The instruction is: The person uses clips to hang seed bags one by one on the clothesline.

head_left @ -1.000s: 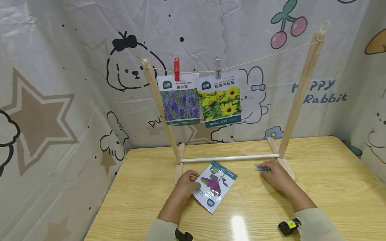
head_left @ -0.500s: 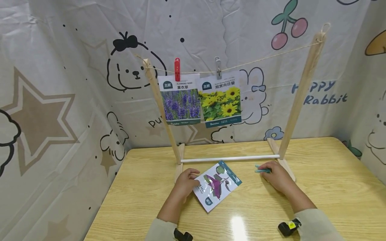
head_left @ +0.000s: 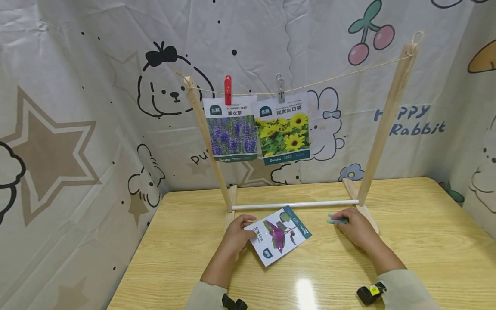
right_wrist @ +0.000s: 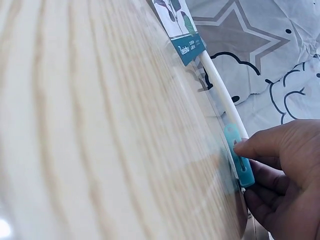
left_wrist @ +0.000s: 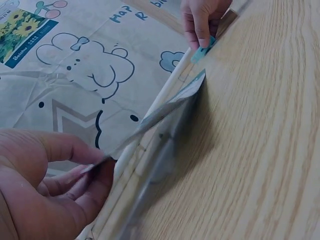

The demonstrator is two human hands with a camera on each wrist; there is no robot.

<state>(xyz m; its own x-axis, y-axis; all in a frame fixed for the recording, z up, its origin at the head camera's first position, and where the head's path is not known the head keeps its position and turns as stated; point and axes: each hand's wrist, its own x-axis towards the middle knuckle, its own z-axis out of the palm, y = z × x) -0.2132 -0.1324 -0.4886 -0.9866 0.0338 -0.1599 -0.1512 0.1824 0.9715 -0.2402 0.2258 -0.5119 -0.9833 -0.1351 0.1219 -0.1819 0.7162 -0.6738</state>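
Note:
A white seed packet point(head_left: 277, 237) with a purple plant picture is pinched at its left edge by my left hand point(head_left: 237, 237). In the left wrist view the packet point(left_wrist: 170, 107) appears nearly edge-on, tilted over the table, with thumb and fingers on its near edge. To the right, my right hand point(head_left: 354, 226) pinches a light-blue clothespin point(head_left: 336, 219). The right wrist view shows thumb and fingers on the clothespin point(right_wrist: 239, 156), close by the white rod. On the string hang a lavender seed packet point(head_left: 233, 135) under a red clothespin point(head_left: 228, 90) and a sunflower packet point(head_left: 286, 133) under a grey clothespin point(head_left: 280, 88).
A wooden stand has a left post point(head_left: 205, 129), a right post point(head_left: 387, 129) and a white rod point(head_left: 294, 204) low between them. A string point(head_left: 345, 76) spans the post tops. The wooden table point(head_left: 426, 258) backs onto a printed cloth point(head_left: 116, 64).
My left hand has turned the purple-plant packet clockwise, its teal end swinging right and its lower corner rising. The right hand stays nearly still with the clothespin.

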